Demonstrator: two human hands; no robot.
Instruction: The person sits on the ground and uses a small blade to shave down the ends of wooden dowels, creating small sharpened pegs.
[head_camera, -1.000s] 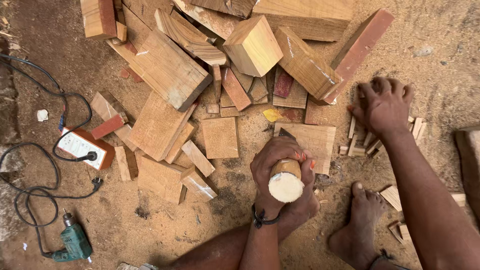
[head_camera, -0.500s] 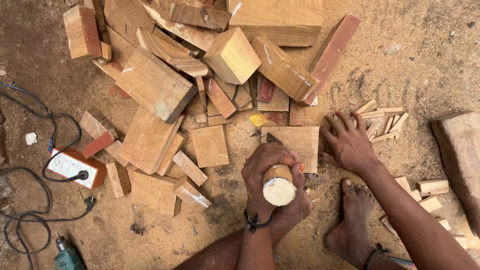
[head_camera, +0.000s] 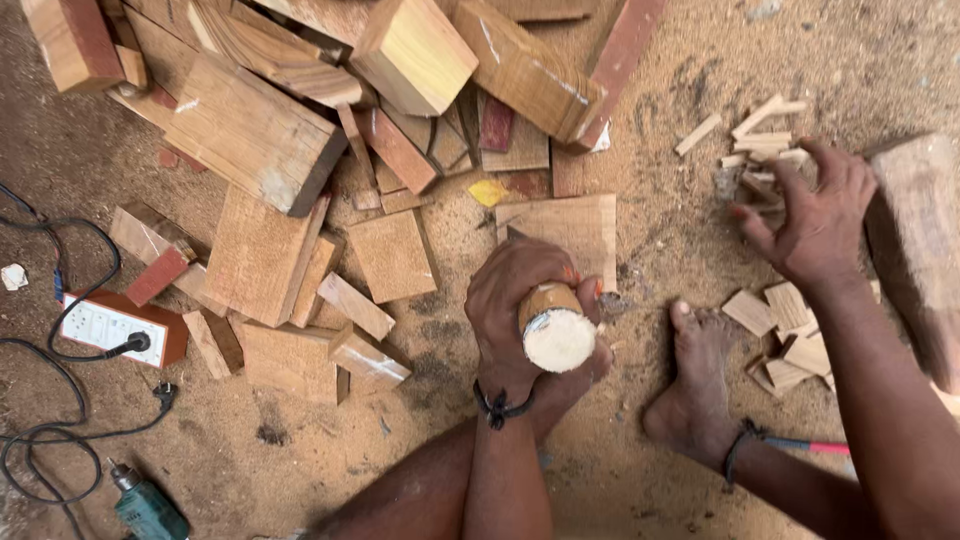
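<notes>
My left hand (head_camera: 520, 310) sits at the lower middle of the frame, fingers wrapped tight around a round wooden handle (head_camera: 552, 326) whose pale cut end faces up at me. Just above it lies a flat wooden board (head_camera: 565, 228) on the sawdust. My right hand (head_camera: 815, 220) is at the right of the frame, fingers spread and curled wide over a scatter of small wood sticks (head_camera: 760, 125), holding nothing that I can see. A thick wooden block (head_camera: 915, 240) lies just right of that hand. My bare foot (head_camera: 695, 385) rests between the two hands, lower down.
</notes>
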